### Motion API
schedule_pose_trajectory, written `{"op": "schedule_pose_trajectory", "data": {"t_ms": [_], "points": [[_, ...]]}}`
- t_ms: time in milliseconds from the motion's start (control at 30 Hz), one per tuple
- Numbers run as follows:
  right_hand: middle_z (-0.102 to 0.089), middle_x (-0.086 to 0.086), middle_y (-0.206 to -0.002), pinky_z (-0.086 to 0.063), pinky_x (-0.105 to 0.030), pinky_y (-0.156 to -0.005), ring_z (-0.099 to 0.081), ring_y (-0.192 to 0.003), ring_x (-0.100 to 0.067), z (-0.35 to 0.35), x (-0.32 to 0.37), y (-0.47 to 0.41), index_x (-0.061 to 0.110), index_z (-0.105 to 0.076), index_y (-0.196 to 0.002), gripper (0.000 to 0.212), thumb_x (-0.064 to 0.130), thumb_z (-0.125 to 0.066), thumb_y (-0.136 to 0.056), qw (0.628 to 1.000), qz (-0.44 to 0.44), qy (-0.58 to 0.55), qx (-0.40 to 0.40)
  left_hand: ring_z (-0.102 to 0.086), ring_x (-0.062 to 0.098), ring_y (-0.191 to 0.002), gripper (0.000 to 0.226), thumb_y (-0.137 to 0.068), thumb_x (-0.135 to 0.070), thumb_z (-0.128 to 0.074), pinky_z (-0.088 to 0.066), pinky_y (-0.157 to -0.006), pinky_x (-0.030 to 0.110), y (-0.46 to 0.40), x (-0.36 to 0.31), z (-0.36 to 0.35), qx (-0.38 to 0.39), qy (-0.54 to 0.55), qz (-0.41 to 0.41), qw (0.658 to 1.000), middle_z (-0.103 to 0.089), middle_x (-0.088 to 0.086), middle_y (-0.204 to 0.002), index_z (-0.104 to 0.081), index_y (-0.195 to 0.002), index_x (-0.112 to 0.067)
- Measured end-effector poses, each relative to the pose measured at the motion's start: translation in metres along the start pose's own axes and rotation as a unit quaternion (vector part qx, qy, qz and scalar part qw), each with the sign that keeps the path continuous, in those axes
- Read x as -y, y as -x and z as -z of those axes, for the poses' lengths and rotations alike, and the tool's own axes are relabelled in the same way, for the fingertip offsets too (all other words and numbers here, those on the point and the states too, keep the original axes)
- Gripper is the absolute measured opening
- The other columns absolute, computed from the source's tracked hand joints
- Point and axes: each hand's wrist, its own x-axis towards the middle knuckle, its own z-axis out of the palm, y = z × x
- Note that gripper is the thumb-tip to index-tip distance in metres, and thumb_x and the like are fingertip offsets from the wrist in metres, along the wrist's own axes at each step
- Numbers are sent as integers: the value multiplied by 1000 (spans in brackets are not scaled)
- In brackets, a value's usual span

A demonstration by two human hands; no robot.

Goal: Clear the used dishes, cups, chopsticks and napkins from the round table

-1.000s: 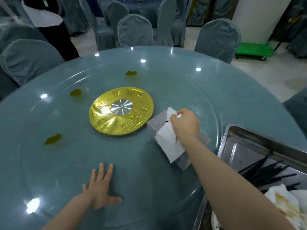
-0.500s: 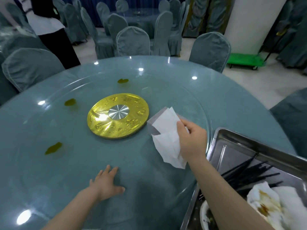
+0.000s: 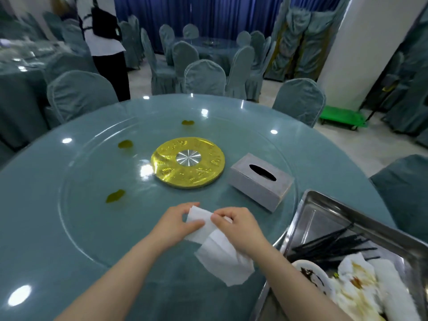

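Both hands are now meeting over a white tissue [image 3: 216,246] at lower centre of the frame, the right hand [image 3: 238,228] having come away from the grey tissue box [image 3: 260,185] and the left hand [image 3: 177,222] having lifted off the bench [image 3: 69,228].

Left fingers and thumb are pinching the tissue's upper left edge, while the right fingers are curling round its upper right part; the rest of the sheet is hanging down toward the bench surface beneath the right wrist. The tissue box is sitting right of centre, just beside the gold turntable disc [image 3: 188,162]. At lower right, a steel tray [image 3: 324,205] is holding black chopsticks [image 3: 331,246], stained white napkins [image 3: 356,286] and a dirty plate [image 3: 308,272]. Three yellowish spills [image 3: 115,196] are lying on the glass left of the disc.
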Motion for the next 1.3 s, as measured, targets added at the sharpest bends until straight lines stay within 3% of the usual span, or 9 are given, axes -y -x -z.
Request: {"op": "schedule_pose_trajectory", "data": {"t_ms": [67, 167, 433, 600, 800, 900, 1067, 1200, 1300], "points": [[-61, 41, -78, -35, 1, -67, -54, -83, 20, -5, 10, 5, 41, -66, -73, 13, 41, -61, -86, 999, -17, 3, -37, -65, 4, -93, 12, -82, -23, -71, -48, -72, 17, 15, 5, 12, -32, 26, 23, 999, -69, -17, -100, -67, -88, -32], [-62, 28, -79, -34, -2, -61, -54, -80, 15, -13, 22, 9, 36, -63, -77, 17, 50, -58, -86, 994, -53, -2, -91, -66, 11, -79, 9, -83, -17, -67, -50, -67, 28, 39, 18, 32, -87, 46, 62, 993, -70, -9, -84, -65, -82, -25], [-61, 7, -76, -37, -23, -54, -55, -66, -6, -36, 17, 4, 18, -61, -79, 31, 47, -71, -78, 961, -188, -96, -177, -64, 26, -91, 12, -87, -13, -63, -47, -74, 32, 72, 69, 79, -158, 61, 140, 975, -68, 5, -95, -65, -99, -12], [-61, 3, -82, -40, -26, -60, -55, -73, -16, -61, 23, -4, 15, -60, -86, 22, 34, -70, -78, 953, -196, -110, -202, -63, 24, -89, 14, -88, -17, -63, -48, -74, 34, 92, 108, 108, -182, 68, 158, 968, -68, 3, -96, -66, -102, -12], [-60, 11, -84, -42, -21, -61, -56, -74, -3, -108, 29, -20, 26, -60, -85, 15, 35, -71, -80, 968, -184, -104, -138, -58, 17, -78, 12, -88, -16, -64, -43, -63, 31, 104, 154, 124, -213, 98, 194, 953, -65, 1, -89, -63, -99, -12], [-57, 6, -87, -41, -21, -61, -56, -72, -6, -121, 16, -26, 22, -58, -104, 31, 33, -73, -79, 974, -199, -37, -103, -56, 17, -75, 11, -88, -15, -64, -41, -62, 31, 106, 171, 125, -225, 114, 224, 941, -64, 1, -86, -63, -99, -10], [-52, -1, -126, -38, -30, -99, -47, -118, -19, -142, -7, -25, 19, -50, -127, 45, 27, -63, -85, 977, -153, 136, -64, -57, 27, -82, 10, -90, -11, -58, -45, -72, 37, 100, 194, 128, -231, 117, 263, 929, -63, 10, -95, -59, -99, -10], [-36, 1, -146, -29, -30, -108, -33, -134, -20, -173, -15, -17, 25, -40, -138, 51, 34, -56, -90, 974, -42, 217, 39, -52, 28, -84, 11, -90, -11, -55, -38, -69, 32, 85, 201, 128, -247, 81, 295, 920, -56, 9, -96, -56, -101, -13], [-13, 4, -159, -16, -33, -116, -9, -146, -18, -190, -24, -18, 32, -20, -148, 64, 50, -47, -92, 963, -54, 238, 113, -49, 25, -83, 16, -90, -13, -55, -35, -70, 31, 72, 200, 126, -228, 50, 297, 926, -54, 6, -96, -60, -105, -15]]}}
